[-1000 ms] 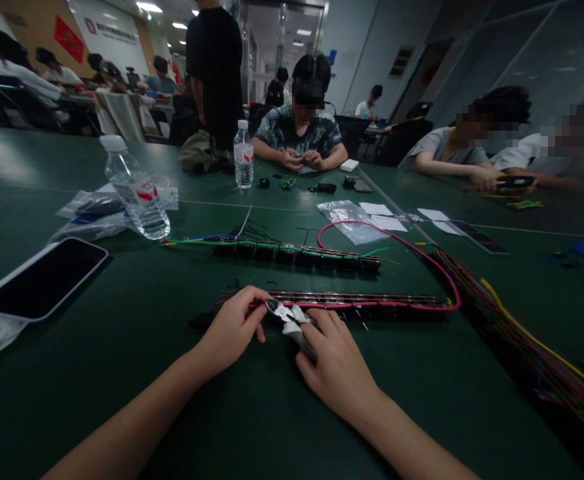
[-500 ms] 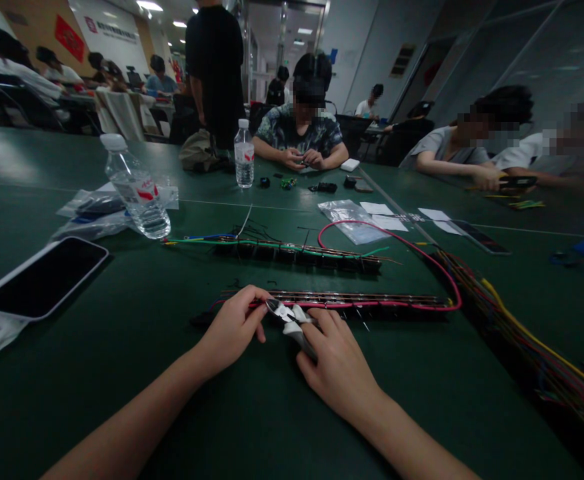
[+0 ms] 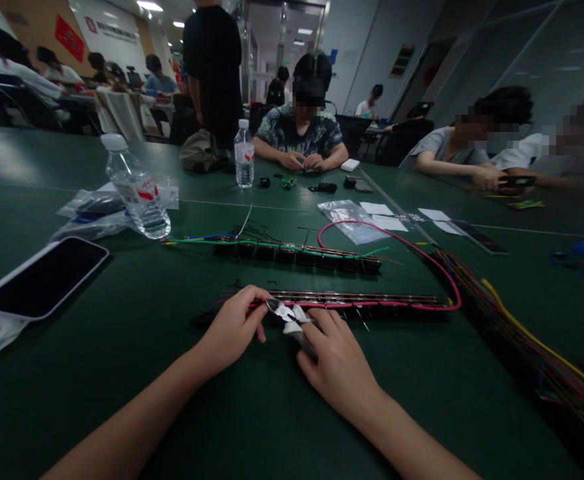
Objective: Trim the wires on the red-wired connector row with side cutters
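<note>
My right hand (image 3: 339, 360) is wrapped around the handles of diagonal cutters (image 3: 292, 319), grey and white, pointing up and left. Their jaws lie by the fingertips of my left hand (image 3: 235, 328), which are pinched together at the near wire bundle (image 3: 372, 301). What the left fingers hold is hidden. That bundle is a long dark strip with bare copper-coloured wires and a red wire along it; thin tie ends stick out below. Behind it lies a second bundle (image 3: 297, 255) with a green wire, apart from both hands.
A phone (image 3: 47, 277) and a tilted water bottle (image 3: 139, 193) are at the left; another bottle (image 3: 245, 157) stands farther back. A thick multicoloured cable bundle (image 3: 517, 320) runs down the right. A plastic bag (image 3: 352, 223) lies beyond the bundles. Co-workers sit across the table.
My hands and the cutters stay almost in the same place. Across the table, a co-worker's hands have shifted slightly, and the standing person in black has moved a little left.
</note>
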